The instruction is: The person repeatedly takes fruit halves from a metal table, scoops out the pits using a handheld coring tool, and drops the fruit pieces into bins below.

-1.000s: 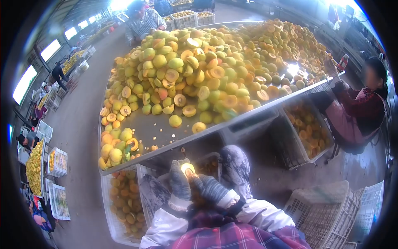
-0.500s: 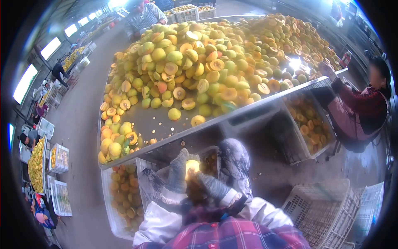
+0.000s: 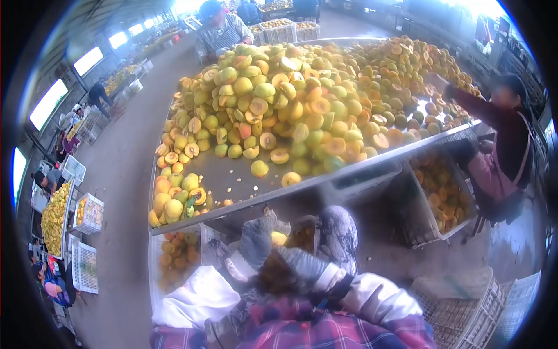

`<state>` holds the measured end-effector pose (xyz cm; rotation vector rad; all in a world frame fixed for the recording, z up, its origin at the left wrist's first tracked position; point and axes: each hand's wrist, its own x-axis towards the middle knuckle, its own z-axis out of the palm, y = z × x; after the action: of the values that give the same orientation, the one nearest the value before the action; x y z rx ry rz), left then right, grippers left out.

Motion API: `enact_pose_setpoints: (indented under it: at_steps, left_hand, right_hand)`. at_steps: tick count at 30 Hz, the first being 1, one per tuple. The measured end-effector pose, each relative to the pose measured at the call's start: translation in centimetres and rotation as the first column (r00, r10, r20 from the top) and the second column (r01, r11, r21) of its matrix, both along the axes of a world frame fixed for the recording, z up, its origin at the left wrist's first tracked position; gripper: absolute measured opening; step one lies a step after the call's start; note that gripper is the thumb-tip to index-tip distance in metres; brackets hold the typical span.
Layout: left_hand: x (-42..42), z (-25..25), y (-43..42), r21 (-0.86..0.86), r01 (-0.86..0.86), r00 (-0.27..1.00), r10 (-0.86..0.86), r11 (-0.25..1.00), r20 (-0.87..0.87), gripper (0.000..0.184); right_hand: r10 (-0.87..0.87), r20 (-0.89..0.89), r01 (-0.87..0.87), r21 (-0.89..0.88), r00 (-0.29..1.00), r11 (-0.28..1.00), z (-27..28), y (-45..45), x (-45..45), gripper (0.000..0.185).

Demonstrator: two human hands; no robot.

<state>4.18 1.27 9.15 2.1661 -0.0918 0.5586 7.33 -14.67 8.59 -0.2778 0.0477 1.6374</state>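
Below the near edge of a metal table (image 3: 244, 183), both gloved hands are close together over my lap. My left hand (image 3: 257, 237) is curled beside a yellow fruit piece (image 3: 279, 238), its fingers bent around it. From the right, my right hand (image 3: 302, 263) touches the lower side of the same piece; its fingertips are partly hidden and blurred. A large heap of halved yellow-green fruit (image 3: 264, 90) covers much of the table, with a smaller group (image 3: 174, 198) at its near left corner.
Crates of fruit halves stand under the table at the left (image 3: 177, 256) and right (image 3: 439, 195). Stacked crates (image 3: 459, 302) are at the lower right. A person (image 3: 508, 128) sits at the right reaching to the heap; another person (image 3: 224, 32) is behind the table.
The view has shifted, so the table appears lower and further right. My left hand has turned over the fruit piece, which shows less. The person at the right now stretches an arm over the heap.
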Motion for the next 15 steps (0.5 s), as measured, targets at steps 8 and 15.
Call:
enact_pose_setpoints:
  at_steps: [8, 15]
  left_hand:
    - [-1.5, -3.5, -3.3, -0.635, -0.145, 0.988, 0.081, 0.759, -0.129, 0.045]
    - [-3.5, 0.3, -2.6, -0.933, -0.295, 0.939, -0.245, -0.207, -0.242, 0.067]
  right_hand:
    - [-0.281, 0.335, 0.271, 0.077, 0.900, 0.960, -0.2, -1.2, -3.3, 0.023]
    - [-0.250, 0.746, 0.234, 0.129, 0.618, 0.964, -6.9, -1.1, -3.7, 0.027]
